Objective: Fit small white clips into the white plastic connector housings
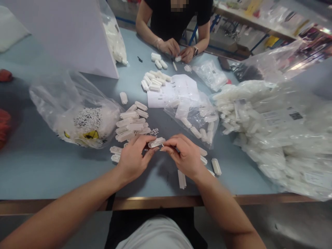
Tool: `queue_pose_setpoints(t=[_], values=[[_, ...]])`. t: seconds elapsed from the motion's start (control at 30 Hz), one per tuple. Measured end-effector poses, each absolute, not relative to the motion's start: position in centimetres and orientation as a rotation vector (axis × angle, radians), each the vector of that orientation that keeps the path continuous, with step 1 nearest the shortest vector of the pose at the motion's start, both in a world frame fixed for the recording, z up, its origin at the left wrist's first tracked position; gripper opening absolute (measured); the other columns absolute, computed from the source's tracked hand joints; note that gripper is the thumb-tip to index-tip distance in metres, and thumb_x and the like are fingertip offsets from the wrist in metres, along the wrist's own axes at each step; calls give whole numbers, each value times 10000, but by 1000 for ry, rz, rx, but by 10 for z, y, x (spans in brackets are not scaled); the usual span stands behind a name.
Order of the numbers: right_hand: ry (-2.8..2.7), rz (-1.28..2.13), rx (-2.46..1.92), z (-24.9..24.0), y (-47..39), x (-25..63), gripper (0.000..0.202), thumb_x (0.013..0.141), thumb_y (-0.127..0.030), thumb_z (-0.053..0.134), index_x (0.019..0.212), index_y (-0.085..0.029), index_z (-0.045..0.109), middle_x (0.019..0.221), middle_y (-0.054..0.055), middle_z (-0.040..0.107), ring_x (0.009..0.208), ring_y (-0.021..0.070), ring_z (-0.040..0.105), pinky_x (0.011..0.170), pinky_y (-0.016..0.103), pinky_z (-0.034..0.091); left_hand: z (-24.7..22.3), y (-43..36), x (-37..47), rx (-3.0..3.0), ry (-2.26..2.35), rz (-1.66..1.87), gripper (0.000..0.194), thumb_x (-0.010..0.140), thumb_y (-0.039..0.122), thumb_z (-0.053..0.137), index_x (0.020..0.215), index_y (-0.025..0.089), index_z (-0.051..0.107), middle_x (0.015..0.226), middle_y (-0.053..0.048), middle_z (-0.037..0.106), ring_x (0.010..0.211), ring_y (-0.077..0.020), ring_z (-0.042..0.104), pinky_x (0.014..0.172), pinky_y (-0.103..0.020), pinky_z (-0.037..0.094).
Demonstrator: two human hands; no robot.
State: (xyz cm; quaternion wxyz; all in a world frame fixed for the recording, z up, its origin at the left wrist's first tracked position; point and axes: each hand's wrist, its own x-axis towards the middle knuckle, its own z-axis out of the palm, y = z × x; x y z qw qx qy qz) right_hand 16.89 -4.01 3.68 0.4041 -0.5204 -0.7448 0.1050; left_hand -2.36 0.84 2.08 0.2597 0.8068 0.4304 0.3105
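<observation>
My left hand (135,155) pinches a slim white plastic housing (157,142) between thumb and fingers, above the table. At its right end, my right hand (183,154) has thumb and forefinger closed on a tiny white piece (163,145), which is mostly hidden. Just beyond the housing lies a small heap of tiny white parts (154,131). A pile of similar white housings (132,124) spreads behind and left of my left hand. Near my right forearm are flat white strips (182,180) and a single white housing (216,167).
A clear bag of small parts (88,119) stands left, and large bags of white pieces (280,121) fill the right. Ahead lie a paper sheet (158,100) and another clear bag (197,121). Across the table (77,173), a person's hands (178,52) hold a white piece.
</observation>
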Motion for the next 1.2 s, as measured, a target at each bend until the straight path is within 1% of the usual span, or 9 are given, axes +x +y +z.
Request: queue_pose_setpoints(t=[0.1,0.23,0.37,0.7,0.87,1.0,1.1,1.2], values=[[-1929,203,-1308,37,-40,167,40,975,-236,625,992,-221,658,871,44,711,842,166,650,751,292,551,20,7,-23,2163,1161,836,250,923,368,588,1081,191,669,954,-42,743,803,-196,703,759,-314,582],[-2008,107,-1222,35,-39,166,113,986,-160,572,1050,-197,657,908,78,704,847,178,622,767,317,560,17,5,-22,2137,1158,823,246,899,323,585,1098,197,654,976,-39,746,796,-189,712,767,-316,593],[-2067,49,-1155,30,-40,167,142,976,-132,573,1076,-196,651,921,80,702,852,185,604,781,338,554,13,4,-22,2121,1147,799,265,877,288,584,1123,206,637,1002,-40,747,824,-195,722,791,-325,603],[-2141,49,-1153,33,-40,167,103,982,-149,570,992,-184,666,853,65,687,802,181,565,765,320,526,7,2,-25,2260,1047,818,244,914,240,564,1151,188,599,1041,-56,742,871,-192,725,806,-313,602],[-2143,194,-1210,37,-40,166,157,992,-155,555,878,-204,651,845,46,689,796,165,561,749,287,501,2,2,-26,2364,939,839,250,927,189,520,1168,169,582,1068,-86,737,959,-213,717,854,-337,594],[-2085,386,-1284,41,-38,168,162,985,-186,578,829,-212,617,797,25,656,798,164,568,738,277,480,1,1,-26,2361,890,818,277,931,166,478,1190,167,578,1058,-95,737,963,-223,714,840,-351,594],[-2003,582,-1333,40,-34,171,111,928,-259,675,864,-216,596,897,41,667,894,190,601,798,310,486,2,-1,-25,2349,830,752,299,946,164,447,1209,186,588,1041,-83,739,948,-212,714,839,-341,589],[-1917,776,-1357,36,-31,172,146,890,-284,714,931,-215,592,970,45,682,926,197,626,821,324,486,4,0,-26,2322,855,712,306,940,168,452,1201,209,605,1063,-77,736,975,-217,710,860,-353,583]])
